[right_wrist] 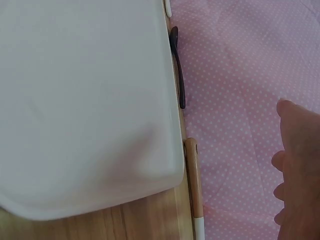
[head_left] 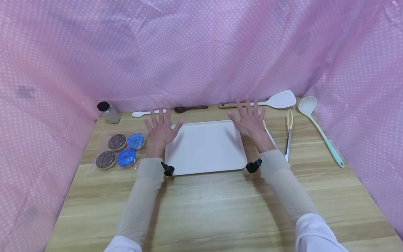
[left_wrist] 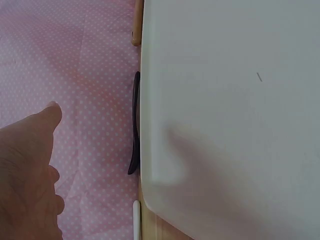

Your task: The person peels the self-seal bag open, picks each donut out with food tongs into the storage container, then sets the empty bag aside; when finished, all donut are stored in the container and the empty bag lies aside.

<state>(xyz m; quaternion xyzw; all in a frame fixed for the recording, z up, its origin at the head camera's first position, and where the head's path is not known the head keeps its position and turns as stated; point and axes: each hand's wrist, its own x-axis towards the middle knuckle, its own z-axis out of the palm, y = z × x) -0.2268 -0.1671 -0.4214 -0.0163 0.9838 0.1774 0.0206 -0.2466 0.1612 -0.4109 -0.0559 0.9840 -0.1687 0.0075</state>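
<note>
A white rectangular tray [head_left: 206, 147] lies in the middle of the table. My left hand [head_left: 162, 133], fingers spread and straight, is over the tray's left edge and holds nothing. Fingers likewise spread, my right hand [head_left: 252, 126] is above the tray's far right corner, also holding nothing. In both wrist views the hands appear raised, apart from the tray. Left of my left hand are blue donuts [head_left: 126, 158] and brown donuts [head_left: 106, 160] in clear packaging. Tongs [head_left: 288, 140] with beige tips lie beside my right hand, which partly hides them.
Along the back lie a white spoon [head_left: 141, 114], a dark brown spoon [head_left: 190, 109] and a white turner [head_left: 281, 99]. A black-capped jar [head_left: 109, 113] stands at the back left. At the right lies a ladle [head_left: 327, 140] with a mint handle. Pink dotted cloth [head_left: 201, 52] surrounds the table's sides and back.
</note>
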